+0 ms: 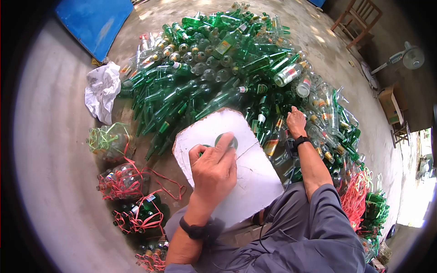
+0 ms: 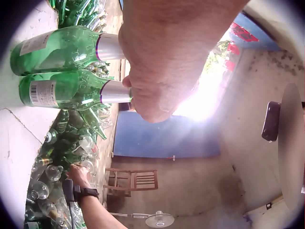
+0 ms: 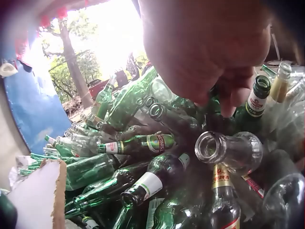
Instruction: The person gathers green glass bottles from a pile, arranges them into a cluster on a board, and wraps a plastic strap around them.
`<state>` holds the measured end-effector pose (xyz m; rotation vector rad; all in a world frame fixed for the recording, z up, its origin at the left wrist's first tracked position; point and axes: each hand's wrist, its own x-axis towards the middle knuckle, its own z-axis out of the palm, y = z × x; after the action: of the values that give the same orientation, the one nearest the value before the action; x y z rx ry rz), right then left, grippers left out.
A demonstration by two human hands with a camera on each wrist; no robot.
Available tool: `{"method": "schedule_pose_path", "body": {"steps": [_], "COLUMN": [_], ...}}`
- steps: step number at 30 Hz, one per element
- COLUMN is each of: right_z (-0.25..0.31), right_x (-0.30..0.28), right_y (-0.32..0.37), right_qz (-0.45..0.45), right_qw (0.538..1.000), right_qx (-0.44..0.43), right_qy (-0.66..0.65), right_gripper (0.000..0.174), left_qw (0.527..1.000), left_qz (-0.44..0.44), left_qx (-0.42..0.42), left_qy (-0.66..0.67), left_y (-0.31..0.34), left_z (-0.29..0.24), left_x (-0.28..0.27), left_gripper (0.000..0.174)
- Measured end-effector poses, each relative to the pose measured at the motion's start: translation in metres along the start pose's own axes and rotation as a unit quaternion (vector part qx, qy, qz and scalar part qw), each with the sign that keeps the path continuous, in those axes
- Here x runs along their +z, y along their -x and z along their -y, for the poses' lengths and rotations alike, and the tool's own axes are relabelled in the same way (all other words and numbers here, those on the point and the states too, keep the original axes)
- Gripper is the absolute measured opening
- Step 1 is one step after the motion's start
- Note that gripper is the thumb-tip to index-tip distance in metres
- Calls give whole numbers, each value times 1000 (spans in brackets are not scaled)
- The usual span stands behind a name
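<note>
My left hand (image 1: 213, 169) is over a white board (image 1: 252, 186). In the left wrist view, two green bottles (image 2: 55, 52) stand side by side on the board, and the left hand (image 2: 164, 62) grips them at their silver-wrapped necks. My right hand (image 1: 297, 122) reaches down into the bottle pile (image 1: 200, 91) beside the board. The right wrist view shows that hand (image 3: 205, 52) with its fingers pointing down among green bottles; a dark green bottle (image 3: 257, 100) with a white label lies close to them. The fingertips are partly hidden, so their hold cannot be told.
Bundles of bottles tied with pink string (image 1: 123, 182) sit at the left, near a crumpled white sack (image 1: 104, 91). More pink string (image 1: 357, 195) lies at the right. A wooden chair (image 1: 357, 20), a fan (image 1: 412, 57) and a cardboard box (image 1: 389, 104) stand along the right wall.
</note>
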<state>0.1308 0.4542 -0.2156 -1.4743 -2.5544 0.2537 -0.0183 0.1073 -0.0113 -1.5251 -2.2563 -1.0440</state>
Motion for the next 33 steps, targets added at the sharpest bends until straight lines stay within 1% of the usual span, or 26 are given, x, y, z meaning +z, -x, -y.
{"method": "schedule_pose_path", "body": {"steps": [2,10,15,17,18,20,21,23,24,26,29,33], "right_z": [-4,-5,-6,-8,-6,-4,-3,2,4,6,27,46], "right_x": [5,4,-1,-2,-4,-11,-14,-20,-24,-31,-60,-84], "right_y": [-2,4,5,4,3,3,5,2,1,-2,1,6], "right_qz": [-8,-31,-40,-36,-36,-71,-70,-105,-105,-153,-133,-138], "right_qw": [1000,999,999,998,998,996,996,993,993,985,990,987], "right_qx": [-9,-22,-22,-27,-27,-41,-39,-49,-48,-72,-55,-79], "right_qy": [4,-2,12,43,43,32,33,14,14,-21,1,3], "right_gripper": [19,19,20,21,21,22,22,23,23,24,24,26], "left_qw": [1000,1000,1000,1000,1000,1000,1000,1000,1000,1000,1000,1000], "left_qz": [-2,7,-2,6,14,12,9,13,16,18,18,18], "left_qx": [1,1,-3,-6,-9,-9,-8,-10,-15,-12,-10,-6], "left_qy": [-1,-10,-10,-9,-7,-10,-13,-11,-10,-12,-13,-22], "left_y": [0,2,4,4,4,3,3,4,4,5,6,7], "left_z": [1,-1,-1,-2,-3,-4,-5,-6,-6,-6,-6,-7], "left_x": [0,-1,1,-2,-3,-2,-3,-2,-2,-3,-4,-3], "left_gripper": [9,7,11,12,14,14,15,15,15,16,16,19]}}
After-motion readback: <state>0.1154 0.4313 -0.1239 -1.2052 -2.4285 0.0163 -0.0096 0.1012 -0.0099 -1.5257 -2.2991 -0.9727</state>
